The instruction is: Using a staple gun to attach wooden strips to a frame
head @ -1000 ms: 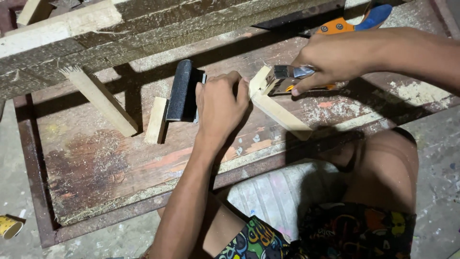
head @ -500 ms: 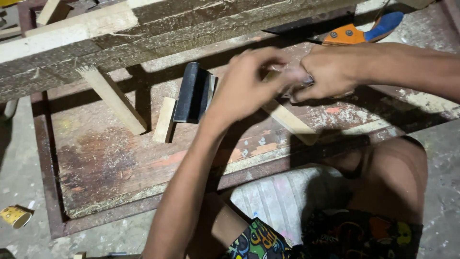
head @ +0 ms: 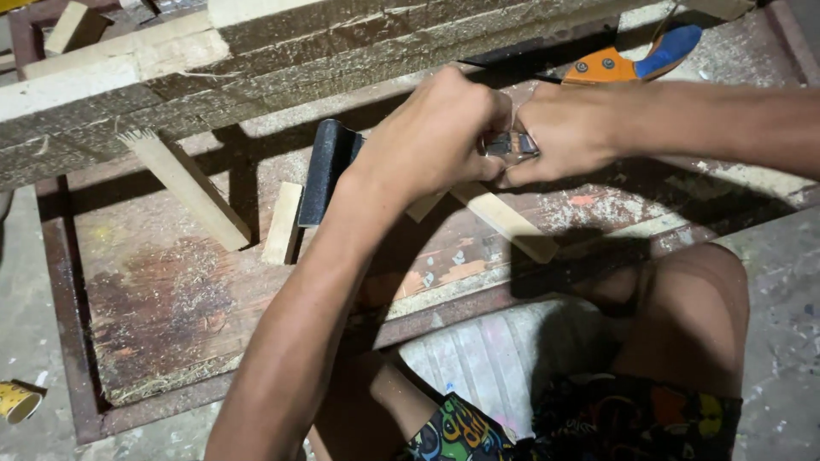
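A small metal tool (head: 510, 143) is gripped between the left hand (head: 440, 137) and right hand (head: 568, 132), both closed on it, directly above a pale wooden strip (head: 512, 226) running diagonally down-right across the worn wooden board (head: 171, 299).

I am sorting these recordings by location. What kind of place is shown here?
Probably an informal woodworking spot on the ground: a worn wooden board with sawdust, cut wood strips, and a saw handle. Both hands hold a small metal tool.

Block (head: 328, 171) left of wooden strip (head: 506, 224)
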